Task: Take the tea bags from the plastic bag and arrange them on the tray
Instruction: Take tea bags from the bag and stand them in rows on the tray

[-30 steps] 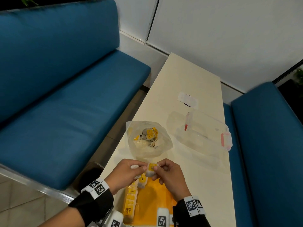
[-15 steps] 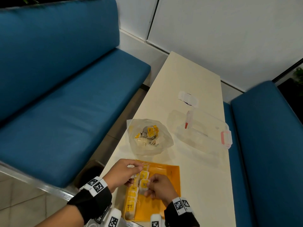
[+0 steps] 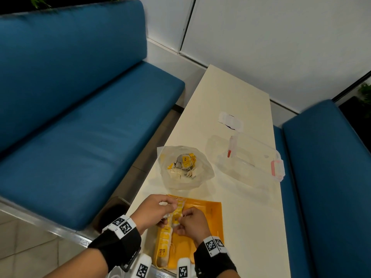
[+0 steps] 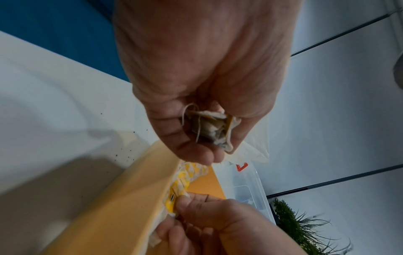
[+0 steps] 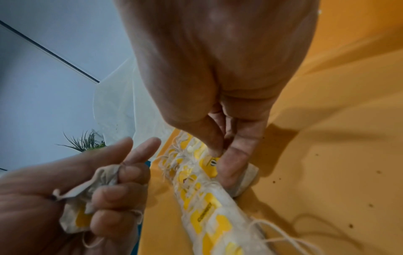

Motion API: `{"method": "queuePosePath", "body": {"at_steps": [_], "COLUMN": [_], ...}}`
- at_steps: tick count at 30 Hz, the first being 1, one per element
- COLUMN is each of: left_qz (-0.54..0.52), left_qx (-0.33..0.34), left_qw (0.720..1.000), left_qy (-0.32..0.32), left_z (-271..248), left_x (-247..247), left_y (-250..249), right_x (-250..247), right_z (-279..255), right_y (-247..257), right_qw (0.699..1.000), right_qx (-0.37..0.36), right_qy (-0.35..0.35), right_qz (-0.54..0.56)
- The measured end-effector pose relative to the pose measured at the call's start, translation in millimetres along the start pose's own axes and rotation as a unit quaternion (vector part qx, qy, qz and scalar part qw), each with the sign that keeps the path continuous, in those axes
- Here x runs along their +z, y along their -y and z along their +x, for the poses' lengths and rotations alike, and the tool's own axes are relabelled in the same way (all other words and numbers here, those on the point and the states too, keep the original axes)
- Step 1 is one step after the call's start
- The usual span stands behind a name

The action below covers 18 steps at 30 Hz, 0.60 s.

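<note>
Cream table (image 3: pixel 230 93) between blue benches: left hand (image 3: pixel 154 209) clutching spare tea bags (image 4: pixel 209 127), right hand (image 3: pixel 192 221) pinching one bag (image 5: pixel 212 165) onto the row (image 3: pixel 166 237) in the orange tray (image 3: pixel 208 217), plastic bag (image 3: pixel 186 167) just behind.

a clear lidded container (image 3: pixel 251 157) sits right of centre on the cream table (image 3: pixel 230 93), a white wrapper (image 3: pixel 230 121) above it; blue benches (image 3: pixel 70 117) flank both sides
</note>
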<state>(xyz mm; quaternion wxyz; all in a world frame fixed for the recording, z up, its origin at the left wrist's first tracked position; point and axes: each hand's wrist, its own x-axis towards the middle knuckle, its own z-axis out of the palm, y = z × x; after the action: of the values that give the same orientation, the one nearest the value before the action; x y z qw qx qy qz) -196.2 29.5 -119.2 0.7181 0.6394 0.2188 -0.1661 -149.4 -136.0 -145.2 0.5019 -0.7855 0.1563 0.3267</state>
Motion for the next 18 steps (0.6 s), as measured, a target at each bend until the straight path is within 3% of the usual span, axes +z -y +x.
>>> {"method": "queuePosePath", "body": {"at_steps": [8,13,16,18], "left_qz": [-0.024,-0.071,-0.116,-0.131], "left_qx": [-0.015,-0.048,-0.07,-0.073], "left_qw": [1.0,0.996,0.99,0.988], "left_qy": [0.01,0.024,0.024,0.028], "left_z": [-0.8,-6.2,-7.4,-5.9], "left_x": [-1.1,-4.4,-7.5,-7.9], "left_y": [-0.4,-9.5,-14.1,-14.9], "right_x": [3.9,-0.8,-9.9,-15.9], "right_z": [-1.3,-3.5,-9.6,-22.6], "right_y": [1.1,0.6,8.4,21.1], "right_qw": [1.0,0.997,0.98,0.968], "right_qx": [0.0,-0.02,-0.112,-0.196], "right_qy": [-0.024,-0.052,-0.099,-0.089], "right_qz": [-0.005,-0.062,-0.132,-0.131]}}
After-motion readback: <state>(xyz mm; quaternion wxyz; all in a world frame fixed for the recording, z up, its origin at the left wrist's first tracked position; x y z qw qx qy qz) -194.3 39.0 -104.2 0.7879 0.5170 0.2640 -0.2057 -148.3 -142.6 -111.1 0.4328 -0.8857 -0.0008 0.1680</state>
